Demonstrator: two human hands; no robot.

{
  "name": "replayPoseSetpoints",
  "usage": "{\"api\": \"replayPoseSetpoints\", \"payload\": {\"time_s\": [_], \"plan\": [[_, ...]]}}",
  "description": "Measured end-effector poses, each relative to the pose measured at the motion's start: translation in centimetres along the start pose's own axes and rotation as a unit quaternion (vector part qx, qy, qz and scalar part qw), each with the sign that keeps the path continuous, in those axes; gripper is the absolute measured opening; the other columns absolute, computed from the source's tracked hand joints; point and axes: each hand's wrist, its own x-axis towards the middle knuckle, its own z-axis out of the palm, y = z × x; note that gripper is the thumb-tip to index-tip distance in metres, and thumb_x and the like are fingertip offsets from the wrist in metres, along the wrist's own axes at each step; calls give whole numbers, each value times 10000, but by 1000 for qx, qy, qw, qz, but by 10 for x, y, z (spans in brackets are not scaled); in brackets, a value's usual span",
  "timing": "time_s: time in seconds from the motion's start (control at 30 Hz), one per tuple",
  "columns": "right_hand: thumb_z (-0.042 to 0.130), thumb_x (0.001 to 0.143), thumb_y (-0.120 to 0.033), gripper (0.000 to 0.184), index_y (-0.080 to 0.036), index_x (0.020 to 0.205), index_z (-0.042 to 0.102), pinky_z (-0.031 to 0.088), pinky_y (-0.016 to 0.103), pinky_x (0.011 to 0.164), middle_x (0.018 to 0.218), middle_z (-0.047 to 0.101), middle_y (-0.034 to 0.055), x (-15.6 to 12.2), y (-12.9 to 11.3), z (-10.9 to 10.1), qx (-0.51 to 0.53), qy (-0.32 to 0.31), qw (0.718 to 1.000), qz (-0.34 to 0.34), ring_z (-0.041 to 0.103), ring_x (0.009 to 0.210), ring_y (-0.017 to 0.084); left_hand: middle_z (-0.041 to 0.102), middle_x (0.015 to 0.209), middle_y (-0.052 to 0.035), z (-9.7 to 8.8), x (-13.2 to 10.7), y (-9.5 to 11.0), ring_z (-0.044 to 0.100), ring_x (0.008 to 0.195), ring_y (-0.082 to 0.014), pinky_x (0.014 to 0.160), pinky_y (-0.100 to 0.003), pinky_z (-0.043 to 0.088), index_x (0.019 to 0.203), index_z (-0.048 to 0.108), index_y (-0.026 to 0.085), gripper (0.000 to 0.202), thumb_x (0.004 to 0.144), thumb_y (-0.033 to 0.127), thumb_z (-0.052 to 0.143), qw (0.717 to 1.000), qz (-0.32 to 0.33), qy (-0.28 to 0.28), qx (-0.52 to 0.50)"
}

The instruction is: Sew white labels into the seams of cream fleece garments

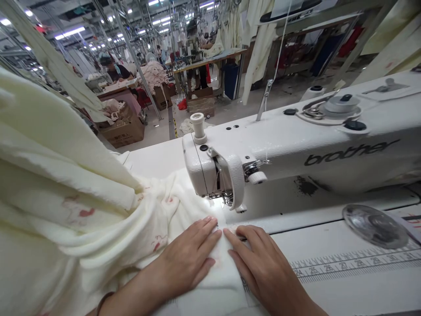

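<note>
My left hand lies flat, fingers stretched out, on cream fabric with small red prints. Beside it my right hand also rests flat on the cloth's edge, fingertips almost touching the left ones. Both point toward the needle area of a white Brother sewing machine, just ahead of the fingertips. The fabric is bunched up in a large heap at the left and runs under the machine head. The needle itself is hard to make out behind its guard.
A printed ruler strip runs along the white table at the right, near a round metal disc. A bobbin winder sits on the machine's top. Behind are cardboard boxes, other sewing stations, hanging cloth and a seated person.
</note>
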Motion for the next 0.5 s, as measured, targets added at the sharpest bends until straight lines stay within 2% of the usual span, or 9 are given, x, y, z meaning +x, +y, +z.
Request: {"api": "replayPoseSetpoints", "payload": {"time_s": [0.3, 0.4, 0.5], "plan": [[395, 917, -116, 278, -108, 1080, 620, 506, 338, 682, 915, 572, 121, 4, 0, -7, 19, 5, 1000, 1, 554, 848, 210, 379, 1445, -183, 2, -2, 2, 329, 1363, -266, 1088, -425, 399, 1380, 363, 80, 494, 905, 189, 445, 1000, -7, 9, -23], [340, 933, -125, 302, -121, 1048, 619, 530, 297, 685, 903, 593, 110, 19, 11, -9, 46, -14, 999, 19, 585, 840, 188, 380, 1446, -177, 2, -2, 3, 332, 1362, -262, 1091, -414, 394, 1377, 369, 79, 491, 906, 193, 447, 1000, -10, 4, -8], [316, 919, -74, 351, -171, 994, 644, 535, 317, 739, 858, 634, 82, 44, 34, 2, -1, -35, 999, -7, 609, 830, 182, 373, 1451, -179, 3, -2, 0, 333, 1360, -273, 1093, -422, 389, 1368, 375, 70, 491, 907, 215, 456, 1000, -8, -4, 4]]}}
